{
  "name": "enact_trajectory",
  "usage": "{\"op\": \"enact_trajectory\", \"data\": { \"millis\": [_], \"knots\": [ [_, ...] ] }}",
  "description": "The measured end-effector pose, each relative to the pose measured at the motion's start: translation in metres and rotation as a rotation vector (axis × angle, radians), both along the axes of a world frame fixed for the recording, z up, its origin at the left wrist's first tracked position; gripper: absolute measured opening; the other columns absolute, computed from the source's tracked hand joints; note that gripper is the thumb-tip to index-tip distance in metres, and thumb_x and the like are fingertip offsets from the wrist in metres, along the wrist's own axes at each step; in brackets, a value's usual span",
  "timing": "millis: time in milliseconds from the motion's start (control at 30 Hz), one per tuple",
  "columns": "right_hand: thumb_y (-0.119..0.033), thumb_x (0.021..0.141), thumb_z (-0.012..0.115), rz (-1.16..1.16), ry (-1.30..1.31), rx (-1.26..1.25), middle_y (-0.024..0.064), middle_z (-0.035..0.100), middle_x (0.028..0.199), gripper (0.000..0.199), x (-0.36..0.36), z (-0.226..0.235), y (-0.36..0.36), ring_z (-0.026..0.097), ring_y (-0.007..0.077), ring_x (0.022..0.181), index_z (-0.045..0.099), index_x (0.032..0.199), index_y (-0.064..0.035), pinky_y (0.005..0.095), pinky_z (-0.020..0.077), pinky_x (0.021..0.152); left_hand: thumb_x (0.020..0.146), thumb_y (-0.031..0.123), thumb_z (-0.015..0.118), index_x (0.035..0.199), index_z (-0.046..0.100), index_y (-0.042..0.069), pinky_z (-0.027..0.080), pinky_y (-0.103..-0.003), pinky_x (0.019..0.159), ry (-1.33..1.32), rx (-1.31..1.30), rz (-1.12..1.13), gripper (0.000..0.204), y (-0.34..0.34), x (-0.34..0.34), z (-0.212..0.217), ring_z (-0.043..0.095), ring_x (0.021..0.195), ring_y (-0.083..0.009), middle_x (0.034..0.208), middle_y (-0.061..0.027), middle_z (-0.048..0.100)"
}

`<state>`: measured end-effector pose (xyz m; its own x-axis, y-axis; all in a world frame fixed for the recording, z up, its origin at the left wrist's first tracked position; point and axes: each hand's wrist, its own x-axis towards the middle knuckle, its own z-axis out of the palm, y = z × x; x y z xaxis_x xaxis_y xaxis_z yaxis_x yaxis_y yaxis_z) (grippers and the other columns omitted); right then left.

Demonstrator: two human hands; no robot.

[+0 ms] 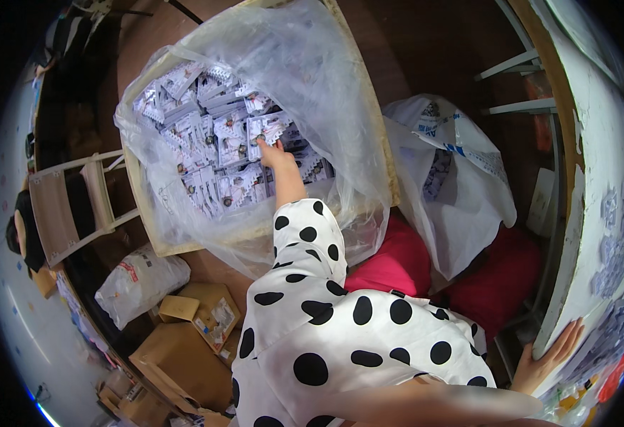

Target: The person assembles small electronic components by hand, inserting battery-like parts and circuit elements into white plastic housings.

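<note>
My left hand (278, 158) reaches into a large box (374, 107) lined with a clear plastic bag (305, 57). Its fingers are closed on the near edge of a small bundle of white packets (268, 128), partly hiding the grip. Around it, many similar flat packets (198, 135) with printed cards and small dark round pieces stand packed in rows inside the liner. Far to the right, my right hand (550, 359) rests with fingers outstretched on the edge of a white worktable (568, 285).
Beside the box sits an open white plastic sack (468, 192) with packets inside. A folding chair (55, 213) stands at the left. Cardboard boxes (184, 363) and a stuffed white bag (141, 285) lie at lower left. More packets (607, 341) cover the worktable.
</note>
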<state>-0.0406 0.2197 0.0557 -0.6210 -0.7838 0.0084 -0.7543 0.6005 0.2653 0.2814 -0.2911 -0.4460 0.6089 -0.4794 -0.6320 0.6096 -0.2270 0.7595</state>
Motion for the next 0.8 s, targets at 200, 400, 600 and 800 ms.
{"op": "enact_trajectory", "data": {
  "millis": [200, 400, 600, 800],
  "knots": [
    [-0.025, 0.089, 0.064, 0.037, 0.009, -0.011, 0.0193, 0.033, 0.163, 0.079, -0.004, -0.003, 0.0, 0.03, 0.0434, 0.15, 0.032, 0.159, -0.0061, 0.059, 0.027, 0.12, 0.096, 0.037, 0.072, 0.135, 0.032, -0.014, 0.061, -0.037, 0.083, -0.326, 0.121, 0.111, 0.076, 0.024, -0.016, 0.042, 0.067, 0.1, -0.0354, 0.128, -0.0288, 0.055],
    [-0.014, 0.08, 0.069, 0.002, -0.018, -0.093, 0.0174, 0.034, 0.163, 0.086, 0.008, -0.001, -0.005, 0.026, 0.043, 0.152, 0.034, 0.159, -0.0086, 0.0573, 0.0234, 0.122, 0.096, 0.041, 0.069, 0.135, 0.035, -0.012, 0.054, -0.059, 0.092, -0.509, 0.294, 0.251, 0.075, 0.037, -0.027, 0.116, 0.061, 0.112, -0.0562, 0.123, -0.0432, 0.057],
    [-0.003, 0.068, 0.079, -0.038, -0.07, -0.24, 0.0166, 0.034, 0.162, 0.097, 0.011, -0.011, -0.009, 0.025, 0.0422, 0.152, 0.039, 0.157, -0.0124, 0.0536, 0.0192, 0.124, 0.092, 0.034, 0.076, 0.133, 0.039, -0.012, 0.056, -0.044, 0.088, -0.295, -0.407, 0.22, 0.072, 0.018, -0.079, 0.264, 0.065, 0.104, -0.0377, 0.125, -0.0307, 0.058],
    [-0.035, 0.071, 0.088, 0.165, -0.231, -0.898, 0.0176, 0.036, 0.159, 0.104, 0.0, -0.048, -0.032, 0.028, 0.041, 0.149, 0.036, 0.157, -0.0078, 0.0591, 0.018, 0.121, 0.1, 0.028, 0.066, 0.139, 0.05, -0.008, 0.041, -0.045, 0.112, 0.198, -0.942, -0.703, 0.055, 0.13, -0.169, 0.42, 0.059, 0.121, -0.0277, 0.133, -0.0154, 0.062]
  ]
}}
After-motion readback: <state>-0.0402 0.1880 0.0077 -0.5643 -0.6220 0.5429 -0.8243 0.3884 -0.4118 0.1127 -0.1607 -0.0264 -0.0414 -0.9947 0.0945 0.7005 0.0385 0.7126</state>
